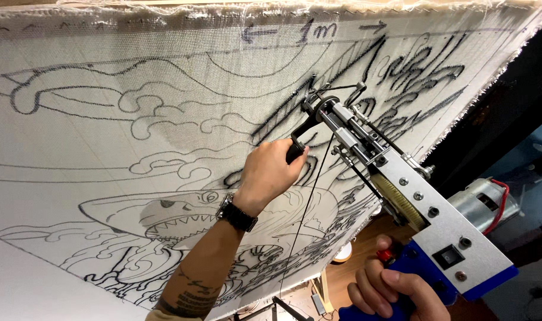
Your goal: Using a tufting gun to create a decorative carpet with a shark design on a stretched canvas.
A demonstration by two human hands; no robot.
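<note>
While both hands grip it, tufting gun point(396, 196) presses its needle tip into stretched cloth point(104, 119), right of centre. Left hand point(271, 172) closed round black front handle point(296, 145); right hand point(390, 291) wrapped on blue grip point(431, 279). Looks heavy, rigid; hold both handles.

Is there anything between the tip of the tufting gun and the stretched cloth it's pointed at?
Nothing visible. The tufting gun has its tip right at the drawn cloth. The left hand grips the front handle beside it, the right hand the blue rear grip. A thin black yarn hangs below, clear of the tip.
</note>
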